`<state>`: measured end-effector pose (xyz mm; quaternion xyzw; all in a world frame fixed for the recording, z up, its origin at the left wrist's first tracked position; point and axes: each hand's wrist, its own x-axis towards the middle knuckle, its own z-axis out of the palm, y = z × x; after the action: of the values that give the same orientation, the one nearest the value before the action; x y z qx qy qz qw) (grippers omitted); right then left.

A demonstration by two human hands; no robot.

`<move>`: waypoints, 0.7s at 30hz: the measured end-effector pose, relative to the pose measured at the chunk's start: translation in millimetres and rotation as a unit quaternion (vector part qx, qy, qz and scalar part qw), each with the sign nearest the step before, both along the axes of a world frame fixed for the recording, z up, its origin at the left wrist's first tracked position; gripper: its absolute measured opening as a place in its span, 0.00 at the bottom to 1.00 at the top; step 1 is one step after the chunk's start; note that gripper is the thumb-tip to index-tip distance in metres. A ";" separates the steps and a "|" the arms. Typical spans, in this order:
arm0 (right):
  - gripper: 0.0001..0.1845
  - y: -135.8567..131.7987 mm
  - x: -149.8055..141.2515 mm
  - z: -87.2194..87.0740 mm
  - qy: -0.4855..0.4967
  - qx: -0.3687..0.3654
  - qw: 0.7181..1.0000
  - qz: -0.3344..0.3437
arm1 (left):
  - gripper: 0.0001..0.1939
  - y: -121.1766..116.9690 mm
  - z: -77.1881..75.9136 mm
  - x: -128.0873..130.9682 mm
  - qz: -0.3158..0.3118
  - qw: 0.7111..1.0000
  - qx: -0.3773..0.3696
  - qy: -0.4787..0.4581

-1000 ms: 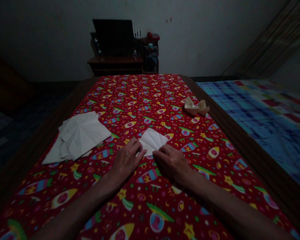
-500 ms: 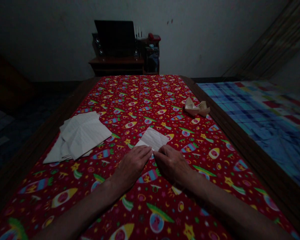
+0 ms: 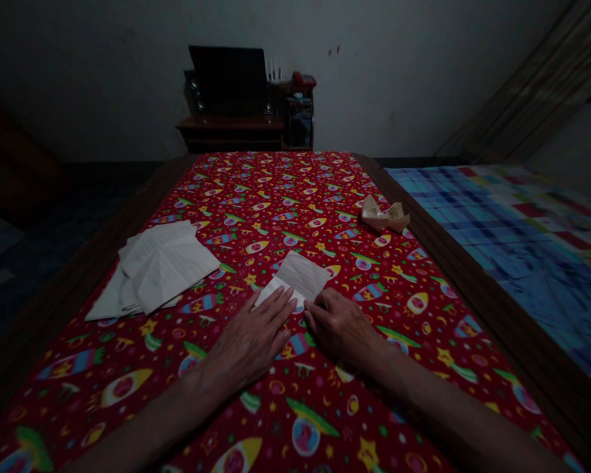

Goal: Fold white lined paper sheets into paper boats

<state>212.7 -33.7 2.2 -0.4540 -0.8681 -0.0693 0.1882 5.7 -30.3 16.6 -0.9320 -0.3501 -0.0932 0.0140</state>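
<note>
Left hand [image 3: 251, 341]: fingers extended, a bit spread, tips pressing flat on the near edge of the paper [image 3: 303, 272]. Right hand [image 3: 345, 325]: fingers curled together, tips at the paper's near right corner; cannot tell if they pinch it. Paper lies creased on the red cloth [image 3: 276, 407], just ahead of both hands. Stack [image 3: 175, 266] of creased sheets to the left, apart from it. Folded boat shape [image 3: 385, 215] farther off, by the cloth's right edge. Monitor [image 3: 229, 79] on desk [image 3: 229, 122] beyond.
</note>
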 end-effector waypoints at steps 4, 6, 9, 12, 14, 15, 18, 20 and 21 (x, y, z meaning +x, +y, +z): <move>0.11 -1.1 3.3 -4.2 0.014 0.006 1.000 -0.006 | 0.22 -1.6 -1.0 -7.6 0.012 1.000 0.009 0.015; 0.11 -1.4 4.0 -5.2 0.017 0.012 1.000 -0.008 | 0.22 -2.4 -1.7 -12.7 0.013 0.999 0.020 0.022; 0.12 -1.4 4.1 -4.7 0.018 0.016 1.000 -0.006 | 0.21 -3.9 -3.4 -22.2 0.016 0.999 0.034 0.024; 0.12 -1.1 3.9 -4.1 0.024 0.016 1.000 -0.003 | 0.21 -6.1 -5.2 -32.8 0.025 0.998 0.045 0.025; 0.12 -0.7 3.8 -4.6 0.031 0.018 0.999 -0.001 | 0.21 -7.4 -6.2 -39.1 0.036 0.998 0.048 0.025; 0.12 -0.6 3.8 -5.0 0.035 0.019 0.999 -0.001 | 0.20 -7.8 -6.5 -41.6 0.040 0.998 0.048 0.022; 0.12 -0.3 3.7 -6.0 0.041 0.025 0.999 -0.002 | 0.19 -7.9 -6.0 -44.3 0.042 0.998 0.049 -0.004; 0.12 0.0 3.9 -5.4 0.041 0.021 0.999 -0.005 | 0.17 -7.3 -4.0 -40.3 0.042 0.997 0.057 -0.038; 0.12 0.2 4.1 -4.5 0.042 0.014 0.999 -0.006 | 0.17 -6.9 -2.4 -36.4 0.041 0.996 0.062 -0.056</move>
<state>216.8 -33.5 -2.3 -0.4593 -0.8555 -0.0641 0.2302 -30.7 -37.2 14.2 -0.9074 -0.3817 -0.1665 0.0558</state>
